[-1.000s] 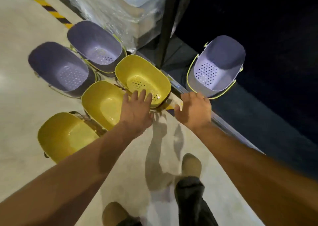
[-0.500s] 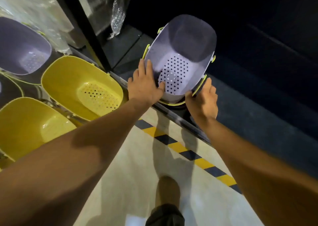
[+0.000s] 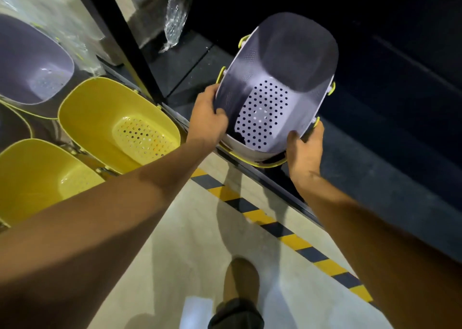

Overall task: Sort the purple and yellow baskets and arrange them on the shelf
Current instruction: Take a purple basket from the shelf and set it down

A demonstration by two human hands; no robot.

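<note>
A purple perforated basket with a yellow-green handle sits at the front edge of the dark shelf. My left hand grips its near-left rim, thumb inside. My right hand holds its near-right corner by the handle. Two yellow baskets stand on the floor to the left. Another purple basket lies beyond them at the far left.
A black shelf post rises between the floor baskets and the shelf. Clear plastic wrap hangs behind it. A yellow-and-black floor stripe runs along the shelf front. My shoe is on the pale floor.
My hands left the floor baskets, reached the purple basket on the shelf and closed round its near rim. The view swung right and closer to the shelf.
</note>
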